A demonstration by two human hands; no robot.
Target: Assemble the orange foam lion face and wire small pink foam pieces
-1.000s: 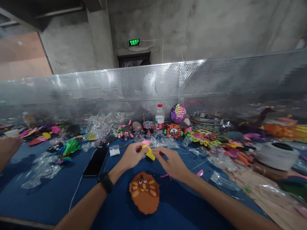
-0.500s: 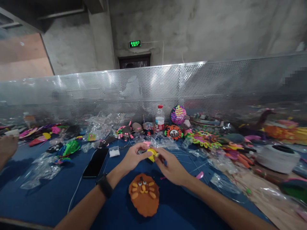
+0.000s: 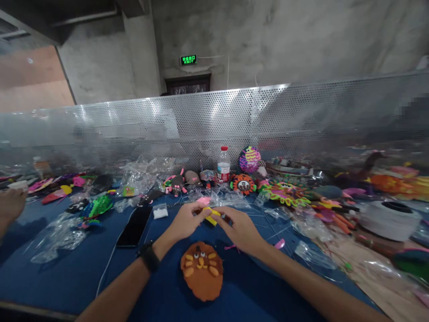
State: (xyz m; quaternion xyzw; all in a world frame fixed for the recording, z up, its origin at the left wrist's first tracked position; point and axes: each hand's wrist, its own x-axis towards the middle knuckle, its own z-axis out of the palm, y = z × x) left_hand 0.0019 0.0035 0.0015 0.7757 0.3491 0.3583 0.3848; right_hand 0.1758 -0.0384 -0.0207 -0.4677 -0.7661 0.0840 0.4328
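Between my two hands is a small yellow piece of modelling clay (image 3: 212,217), pinched from both sides above the blue tabletop. My left hand (image 3: 188,221) grips its left end with thumb and fingers; a dark band circles that wrist. On the other side my right hand (image 3: 238,227) presses the clay with bent fingers. Below them lies an orange-brown clay lion face (image 3: 202,279) with round eyes and yellow-orange strips on its cheeks. Just behind my fingers sits a pink lump (image 3: 204,201), partly covered by them.
A black phone (image 3: 134,226) with a white cable lies left, beside a small white packet (image 3: 160,211). A red-capped bottle (image 3: 223,164) stands behind among several clay figures. Pink tools (image 3: 279,243) and clear wrappers lie right. Another person's hand (image 3: 12,206) rests far left.
The yellow clay has turned in my fingers and now shows a longer, flatter side. Both hands stay in nearly the same place, and the lion face has not moved.
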